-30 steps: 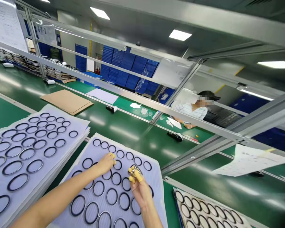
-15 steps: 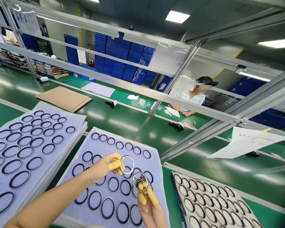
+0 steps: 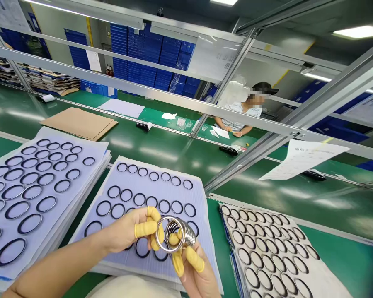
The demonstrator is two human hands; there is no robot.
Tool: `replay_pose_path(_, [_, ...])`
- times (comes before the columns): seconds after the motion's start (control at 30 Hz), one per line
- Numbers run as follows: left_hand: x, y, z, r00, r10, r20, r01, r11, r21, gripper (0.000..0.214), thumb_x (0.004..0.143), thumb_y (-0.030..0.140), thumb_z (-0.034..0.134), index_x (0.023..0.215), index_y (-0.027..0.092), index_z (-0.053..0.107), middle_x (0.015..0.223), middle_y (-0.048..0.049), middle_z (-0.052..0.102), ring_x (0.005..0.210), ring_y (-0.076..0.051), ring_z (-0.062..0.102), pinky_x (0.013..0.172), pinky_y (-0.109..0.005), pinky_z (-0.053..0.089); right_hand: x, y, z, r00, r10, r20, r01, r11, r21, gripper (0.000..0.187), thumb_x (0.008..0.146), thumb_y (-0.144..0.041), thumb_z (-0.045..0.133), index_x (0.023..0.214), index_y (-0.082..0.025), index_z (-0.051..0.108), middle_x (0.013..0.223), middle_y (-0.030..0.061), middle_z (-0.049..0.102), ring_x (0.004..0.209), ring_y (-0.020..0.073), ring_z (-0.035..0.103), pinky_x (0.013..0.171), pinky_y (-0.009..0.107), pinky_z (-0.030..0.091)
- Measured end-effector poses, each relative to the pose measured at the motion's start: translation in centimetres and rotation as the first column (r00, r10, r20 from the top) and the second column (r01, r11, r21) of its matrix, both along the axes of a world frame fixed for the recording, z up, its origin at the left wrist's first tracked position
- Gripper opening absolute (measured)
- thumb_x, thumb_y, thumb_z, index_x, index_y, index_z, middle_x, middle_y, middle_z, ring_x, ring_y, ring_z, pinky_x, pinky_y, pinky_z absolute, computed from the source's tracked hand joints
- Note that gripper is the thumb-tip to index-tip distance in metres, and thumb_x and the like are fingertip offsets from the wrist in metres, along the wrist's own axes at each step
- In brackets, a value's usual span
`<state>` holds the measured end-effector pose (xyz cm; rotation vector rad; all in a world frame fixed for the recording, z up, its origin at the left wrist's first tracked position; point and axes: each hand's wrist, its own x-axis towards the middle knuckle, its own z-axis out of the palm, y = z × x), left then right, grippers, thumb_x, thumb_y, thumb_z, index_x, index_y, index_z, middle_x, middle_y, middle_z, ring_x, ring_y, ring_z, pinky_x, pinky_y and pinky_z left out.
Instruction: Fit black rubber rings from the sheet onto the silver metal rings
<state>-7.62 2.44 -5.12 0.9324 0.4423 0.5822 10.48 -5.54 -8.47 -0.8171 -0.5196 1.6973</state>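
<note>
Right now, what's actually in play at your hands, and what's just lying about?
In play:
left hand
right hand
silver metal rings
black-ring sheet beneath them

Lying about:
stacked ring sheets, left
disc sheet, right
cardboard sheet
hanging printed paper

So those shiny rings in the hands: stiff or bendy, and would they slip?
The shiny rings look thin yet hold a clean round shape, so they're probably stiff and fairly light. Their polished metal look suggests they may be slippery. Stood on edge, they'd likely roll.

Stacked blue crates (image 3: 151, 56) against far wall (image 3: 51, 25); green workbenches (image 3: 329, 207), aluminium frame (image 3: 224, 82) overhead, ceiling panel light (image 3: 359, 32).
</note>
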Motion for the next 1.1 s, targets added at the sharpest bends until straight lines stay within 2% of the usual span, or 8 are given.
replay_pose_path(0.2, [-0.6,-0.5,-1.3,0.926,0.23,-0.299,-0.07,0.883,0.464,0.012,0.087,0.026,0.056,0.097,0.018,0.056,0.092,-0.0036,0.059,0.085,-0.016,0.055,0.084,-0.033,0.046,-1.3,-0.3,0.3,0.976,0.039,0.213,-0.05,0.998,0.047,0.041,0.062,-0.045,0.086,0.087,-0.018,0.068,0.065,-0.0009,0.065,0.042,0.0066,0.052,0.038,0.016,0.032])
replay_pose_path(0.27, [-1.2,-0.4,-1.0,0.893,0.293,-0.341,-0.019,0.783,0.622,0.032,0.086,0.016,0.051,0.117,0.021,0.053,0.117,-0.0071,0.057,0.104,-0.018,0.052,0.097,-0.036,0.041,-1.8,-0.4,0.0,0.956,0.077,0.284,-0.096,0.994,0.056,0.041,0.061,-0.045,0.086,0.085,-0.018,0.066,0.073,0.0007,0.067,0.045,0.0072,0.055,0.04,0.017,0.034])
replay_pose_path(0.37, [-1.9,0.1,-0.2,0.912,0.135,-0.387,0.198,0.682,0.704,0.063,0.079,0.009,0.052,0.138,0.027,0.041,0.136,-0.008,0.05,0.117,-0.023,0.05,0.1,-0.037,0.041,-2.0,-0.4,-0.4,0.894,0.212,0.395,-0.28,0.952,0.121,0.039,0.065,-0.048,0.082,0.084,-0.018,0.065,0.077,0.0018,0.066,0.051,0.0089,0.055,0.048,0.021,0.043])
replay_pose_path(0.47, [-2.1,0.5,0.3,0.918,0.011,-0.397,0.319,0.573,0.755,0.072,0.071,0.006,0.057,0.138,0.027,0.042,0.126,-0.0074,0.059,0.109,-0.024,0.056,0.091,-0.034,0.046,-1.9,-0.4,-0.3,0.791,0.242,0.561,-0.402,0.898,0.18,0.031,0.073,-0.046,0.077,0.083,-0.018,0.066,0.081,0.0036,0.066,0.061,0.0128,0.057,0.059,0.028,0.049])
replay_pose_path(0.57, [-1.9,0.6,0.3,0.913,0.105,-0.394,0.281,0.538,0.795,0.057,0.073,0.007,0.056,0.127,0.025,0.053,0.114,-0.0058,0.064,0.101,-0.022,0.058,0.09,-0.032,0.045,-1.7,-0.4,-0.5,0.728,0.211,0.653,-0.428,0.883,0.193,0.03,0.074,-0.045,0.076,0.085,-0.018,0.069,0.082,0.0046,0.067,0.067,0.0151,0.057,0.065,0.029,0.048])
replay_pose_path(0.8, [-1.7,-0.2,1.3,0.911,0.35,-0.218,0.096,0.336,0.937,0.017,0.082,0.007,0.05,0.087,0.019,0.061,0.082,-0.0041,0.064,0.079,-0.018,0.054,0.08,-0.031,0.042,-1.6,-0.6,-1.8,0.914,-0.057,0.401,-0.067,0.955,0.288,0.05,0.066,-0.051,0.081,0.107,-0.026,0.068,0.07,0.0021,0.063,0.061,0.0162,0.056,0.055,0.028,0.045])
replay_pose_path(0.93, [-1.6,-0.4,2.8,0.937,0.305,-0.173,0.071,0.318,0.945,0.017,0.083,0.009,0.053,0.093,0.02,0.061,0.088,-0.0057,0.066,0.088,-0.02,0.057,0.086,-0.034,0.042,-0.5,-0.6,-1.2,0.896,-0.14,0.422,0.017,0.96,0.281,0.05,0.067,-0.048,0.081,0.109,-0.026,0.068,0.075,0.004,0.064,0.062,0.0176,0.057,0.056,0.03,0.046])
replay_pose_path(1.1, [-0.8,-0.2,3.7,0.93,0.218,-0.297,0.217,0.329,0.919,0.024,0.081,0.005,0.052,0.096,0.021,0.062,0.094,-0.0042,0.068,0.093,-0.02,0.057,0.088,-0.032,0.042,0.4,-1.1,-0.5,0.783,0.144,0.605,-0.323,0.926,0.197,0.045,0.064,-0.04,0.083,0.103,-0.022,0.071,0.082,0.0055,0.068,0.069,0.0191,0.06,0.064,0.032,0.05])
